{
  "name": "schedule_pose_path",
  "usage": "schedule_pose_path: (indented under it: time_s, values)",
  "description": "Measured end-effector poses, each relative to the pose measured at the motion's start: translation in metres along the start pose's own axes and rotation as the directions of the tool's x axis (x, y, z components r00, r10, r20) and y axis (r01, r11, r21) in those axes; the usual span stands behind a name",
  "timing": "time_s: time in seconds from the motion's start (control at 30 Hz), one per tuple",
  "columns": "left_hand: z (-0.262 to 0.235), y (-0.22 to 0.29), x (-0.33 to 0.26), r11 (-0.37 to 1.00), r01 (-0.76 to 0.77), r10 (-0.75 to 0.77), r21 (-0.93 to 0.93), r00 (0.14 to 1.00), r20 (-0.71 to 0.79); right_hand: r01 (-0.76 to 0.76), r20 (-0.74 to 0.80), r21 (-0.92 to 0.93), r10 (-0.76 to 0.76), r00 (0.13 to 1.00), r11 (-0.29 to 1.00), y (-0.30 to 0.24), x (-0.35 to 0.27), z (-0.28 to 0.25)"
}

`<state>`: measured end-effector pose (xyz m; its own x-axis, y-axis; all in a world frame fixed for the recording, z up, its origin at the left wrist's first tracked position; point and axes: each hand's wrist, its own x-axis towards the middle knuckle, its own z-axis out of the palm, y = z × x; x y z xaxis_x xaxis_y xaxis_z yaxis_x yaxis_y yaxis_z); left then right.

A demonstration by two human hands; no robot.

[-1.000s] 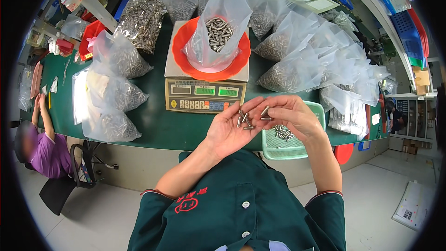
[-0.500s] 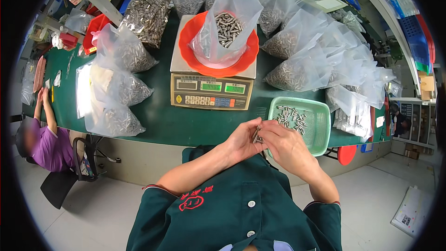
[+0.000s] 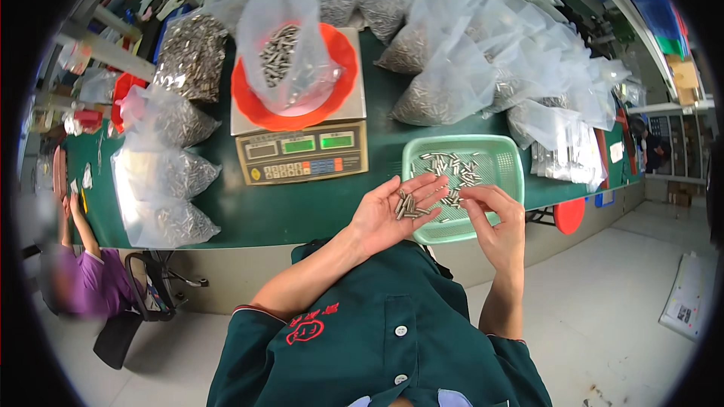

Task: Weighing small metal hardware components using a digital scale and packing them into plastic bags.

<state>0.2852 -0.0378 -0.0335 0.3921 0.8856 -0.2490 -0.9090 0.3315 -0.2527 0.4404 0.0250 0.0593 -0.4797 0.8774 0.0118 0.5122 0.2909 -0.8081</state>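
My left hand [image 3: 385, 218] is turned palm up over the near left edge of the green basket [image 3: 515, 181], with several short metal pins [image 3: 409, 206] lying across its palm and fingers. To its right, my right hand [image 3: 498, 222] is above the basket, its thumb and fingertips brought close together. Whatever is between those fingertips, if anything, is too small to make out. More loose metal pins [image 3: 469, 171] lie scattered on the basket's floor.
A scale [image 3: 305, 160] carries an orange-red scalloped bowl [image 3: 348, 68] with an open plastic bag of pins [image 3: 280, 56]. Filled bags [image 3: 192, 173] line the left, others [image 3: 441, 87] the right. At far left sits a person in purple [image 3: 98, 279]. A red stool [image 3: 569, 216] stands below the table.
My hands were together over the basket's left side; they have parted. The left palm has opened out, showing pins, and the right hand has moved right. The view has shifted.
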Motion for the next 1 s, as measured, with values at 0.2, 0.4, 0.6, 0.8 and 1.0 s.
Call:
schedule_pose_path:
  time_s: [0.2, 0.4, 0.6, 0.8, 1.0]
  values:
    - [-0.034, -0.029, 0.053, 0.774, 0.025, 0.215, 0.633, 0.929, -0.3, -0.112, -0.149, 0.026, 0.115, 0.982, 0.993, 0.04, -0.023, -0.048]
    - [0.001, -0.024, 0.032, -0.283, -0.31, 0.661, 0.908, 0.623, 0.419, -0.126, -0.158, 0.128, 0.146, 0.977, 0.984, 0.056, -0.025, -0.07]
    - [0.059, 0.013, -0.063, -0.523, -0.361, 0.768, 0.772, 0.194, 0.61, 0.036, 0.053, 0.175, -0.046, 0.998, 0.984, 0.03, 0.024, -0.059]
    - [0.144, 0.079, -0.103, -0.783, 0.186, 0.617, 0.593, 0.12, 0.778, 0.284, 0.193, 0.142, -0.308, 0.932, 0.948, -0.057, 0.116, -0.007]
    - [0.189, 0.165, -0.082, -0.659, 0.653, 0.677, 0.372, 0.301, 0.671, 0.339, 0.229, -0.288, -0.279, 0.933, 0.896, -0.126, 0.202, 0.064]
